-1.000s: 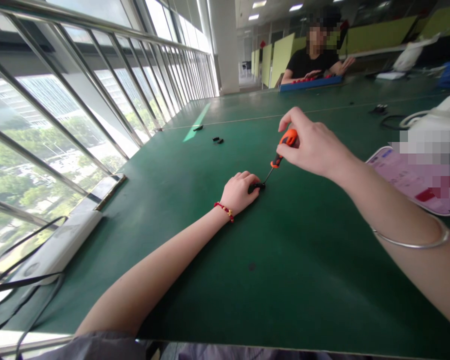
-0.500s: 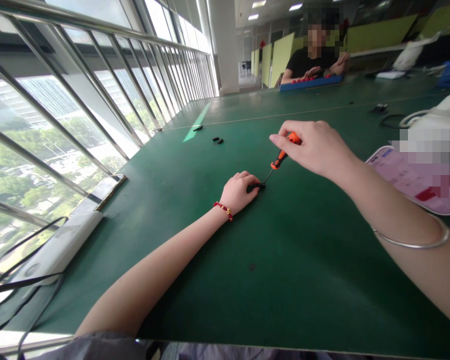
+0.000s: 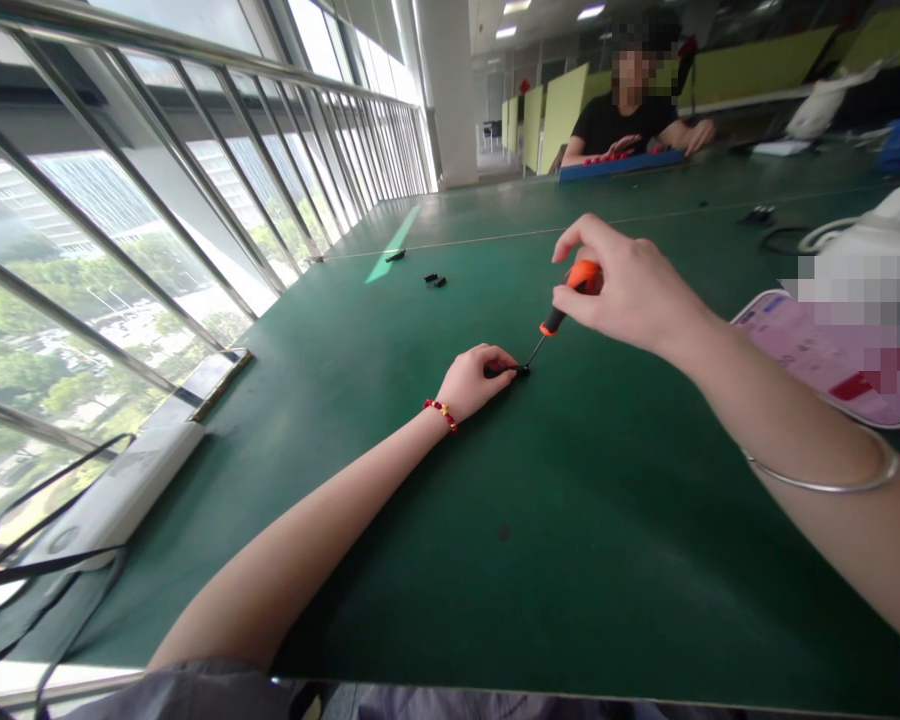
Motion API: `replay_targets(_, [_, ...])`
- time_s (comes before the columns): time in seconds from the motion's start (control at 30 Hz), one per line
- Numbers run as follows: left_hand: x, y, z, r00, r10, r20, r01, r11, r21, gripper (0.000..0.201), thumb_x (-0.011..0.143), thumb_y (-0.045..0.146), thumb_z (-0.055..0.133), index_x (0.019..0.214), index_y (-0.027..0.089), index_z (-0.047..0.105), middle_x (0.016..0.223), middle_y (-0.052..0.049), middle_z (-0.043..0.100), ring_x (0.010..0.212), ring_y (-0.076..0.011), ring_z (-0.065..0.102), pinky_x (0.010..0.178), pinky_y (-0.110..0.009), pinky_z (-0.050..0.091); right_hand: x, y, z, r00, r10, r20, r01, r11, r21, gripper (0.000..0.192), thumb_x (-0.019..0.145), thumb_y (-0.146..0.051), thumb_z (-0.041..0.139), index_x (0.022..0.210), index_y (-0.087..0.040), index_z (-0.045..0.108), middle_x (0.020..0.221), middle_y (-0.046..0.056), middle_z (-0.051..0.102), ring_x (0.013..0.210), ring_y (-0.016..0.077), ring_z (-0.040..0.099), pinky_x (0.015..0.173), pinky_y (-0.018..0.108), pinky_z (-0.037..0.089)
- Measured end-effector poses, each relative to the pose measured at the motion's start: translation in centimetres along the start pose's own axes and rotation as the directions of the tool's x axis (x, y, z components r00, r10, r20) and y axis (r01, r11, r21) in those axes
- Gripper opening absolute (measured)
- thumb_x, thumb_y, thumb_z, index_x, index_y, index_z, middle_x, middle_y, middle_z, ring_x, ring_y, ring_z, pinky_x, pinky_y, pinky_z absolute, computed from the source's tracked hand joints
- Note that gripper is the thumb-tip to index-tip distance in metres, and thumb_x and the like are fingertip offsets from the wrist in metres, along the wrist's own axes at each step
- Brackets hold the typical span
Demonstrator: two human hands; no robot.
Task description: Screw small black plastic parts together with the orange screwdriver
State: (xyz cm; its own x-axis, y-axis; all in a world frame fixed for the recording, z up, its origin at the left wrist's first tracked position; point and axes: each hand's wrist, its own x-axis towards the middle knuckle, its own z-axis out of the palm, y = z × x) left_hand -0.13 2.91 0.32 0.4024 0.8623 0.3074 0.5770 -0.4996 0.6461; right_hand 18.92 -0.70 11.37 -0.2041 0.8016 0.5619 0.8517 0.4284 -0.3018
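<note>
Green table (image 3: 502,610), bare of items on the near side of both hands.

Silver bangle (image 3: 832,488), one, worn on the right forearm. Red bracelet (image 3: 440,411), one, gold-coloured beads, at the left wrist.

Left hand (image 3: 474,382): resting on the table, fingers and thumb drawn narrow in a pinch, holding the black part.

Black part (image 3: 523,371), one, small, dark; partly hidden within the left hand's grip, its free end showing just to the right of the fingertips.

Screwdriver (image 3: 586,277), one, orange and black handle; tilted, shaft running down from the right hand to the black part's free end, tip seemingly in contact.

Right hand (image 3: 634,285): raised above and to the right of the left hand, curled about the handle, forefinger arched and apparently off it.

Status, as judged: under way. Done: part steadied, tool set to it. Left: completing the driver work, then freeing tool and part. Count of turns, and any screw head, too small to tell.

Small black pieces (image 3: 435,281), a close pair, beyond the left hand; untouched. Longer black piece (image 3: 396,256), one, farther off and leftward; likewise untouched.

Co-worker (image 3: 621,125), seated well beyond the right hand, at a blue tray (image 3: 622,170) with red items.
</note>
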Motion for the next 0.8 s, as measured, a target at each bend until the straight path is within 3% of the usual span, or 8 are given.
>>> replay_targets(0.07, [0.01, 0.0, 0.0, 1.0, 0.002, 0.001, -0.002, 1.0, -0.007, 0.012, 0.078, 0.02, 0.062, 0.086, 0.016, 0.069, 0.088, -0.003, 0.066, 0.079, -0.0132, 0.061, 0.075, -0.025, 0.049, -0.01, -0.08, -0.05, 1.0, -0.007, 0.005, 0.007, 1.0, -0.016, 0.024, 0.075, -0.038, 0.057, 0.096, -0.025, 0.059, 0.063, 0.0, 0.059, 0.055, 0.0177, 0.05, 0.058, 0.031, 0.033])
replay_targets(0.2, [0.03, -0.12, 0.02, 1.0, 0.016, -0.001, -0.016, 1.0, -0.012, 0.012, 0.077, 0.02, 0.062, 0.087, 0.015, 0.069, 0.088, -0.004, 0.066, 0.079, -0.0134, 0.061, 0.076, -0.025, 0.05, 0.0, 0.0, -0.12, 0.999, -0.003, 0.032, 0.004, 0.999, -0.032, 0.028, 0.083, -0.047, 0.046, 0.075, -0.025, 0.06, 0.058, 0.002, 0.057, 0.056, 0.0195, 0.051, 0.058, 0.032, 0.033])
replay_targets(0.3, [0.04, -0.17, 0.02, 1.0, 0.013, -0.001, -0.013, 1.0, -0.01, 0.012, 0.078, 0.021, 0.062, 0.086, 0.016, 0.069, 0.088, -0.003, 0.066, 0.079, -0.0135, 0.061, 0.076, -0.025, 0.05, -0.02, 0.05, -0.1, 1.0, -0.012, 0.025, 0.012, 1.0, 0.0, 0.02, 0.08, -0.042, 0.052, 0.089, -0.026, 0.061, 0.063, 0.002, 0.06, 0.058, 0.0198, 0.052, 0.057, 0.031, 0.033])
replay_targets(0.37, [0.04, -0.17, 0.03, 1.0, 0.011, -0.001, -0.011, 1.0, -0.008, 0.012, 0.078, 0.021, 0.062, 0.086, 0.016, 0.069, 0.088, -0.003, 0.066, 0.079, -0.0135, 0.061, 0.075, -0.025, 0.05, -0.05, 0.04, -0.07, 0.999, -0.016, 0.029, 0.016, 1.0, 0.012, 0.027, 0.077, -0.04, 0.056, 0.1, -0.026, 0.058, 0.066, 0.001, 0.061, 0.058, 0.0193, 0.052, 0.057, 0.031, 0.034])
replay_targets(0.53, [0.02, -0.15, 0.06, 1.0, 0.009, 0.001, -0.009, 1.0, -0.01, 0.012, 0.078, 0.02, 0.062, 0.086, 0.016, 0.069, 0.087, -0.003, 0.066, 0.078, -0.0132, 0.061, 0.074, -0.025, 0.05, -0.06, 0.13, -0.07, 0.999, 0.002, 0.043, -0.003, 1.0, 0.023, 0.027, 0.085, -0.046, 0.044, 0.079, -0.025, 0.059, 0.061, 0.002, 0.059, 0.057, 0.0184, 0.05, 0.056, 0.031, 0.032])
replay_targets(0.63, [0.04, -0.18, 0.08, 1.0, 0.006, 0.001, -0.006, 1.0, -0.008, 0.012, 0.078, 0.021, 0.062, 0.086, 0.016, 0.069, 0.087, -0.003, 0.066, 0.077, -0.0131, 0.061, 0.074, -0.025, 0.05, -0.02, 0.19, -0.05, 0.999, -0.001, 0.036, 0.0, 1.0, 0.028, 0.02, 0.082, -0.039, 0.05, 0.091, -0.025, 0.06, 0.063, 0.002, 0.059, 0.058, 0.0186, 0.05, 0.057, 0.031, 0.033])
replay_targets(0.7, [0.05, -0.21, 0.1, 1.0, 0.007, 0.003, -0.007, 1.0, -0.007, 0.012, 0.078, 0.021, 0.061, 0.086, 0.016, 0.069, 0.086, -0.003, 0.066, 0.078, -0.0131, 0.061, 0.074, -0.025, 0.05, -0.02, 0.21, 0.02, 1.0, -0.009, 0.02, 0.009, 1.0, 0.025, 0.026, 0.078, -0.036, 0.054, 0.101, -0.025, 0.058, 0.067, 0.001, 0.061, 0.058, 0.0186, 0.051, 0.059, 0.031, 0.033])
replay_targets(0.8, [0.06, -0.24, 0.13, 1.0, 0.011, 0.005, -0.011, 1.0, -0.012, 0.012, 0.078, 0.021, 0.061, 0.086, 0.016, 0.068, 0.087, -0.003, 0.066, 0.078, -0.0131, 0.061, 0.074, -0.025, 0.05, -0.04, 0.22, 0.11, 1.0, -0.009, 0.027, 0.008, 0.999, 0.034, 0.025, 0.082, -0.045, 0.049, 0.089, -0.024, 0.061, 0.065, 0.002, 0.06, 0.057, 0.0177, 0.05, 0.056, 0.03, 0.032])
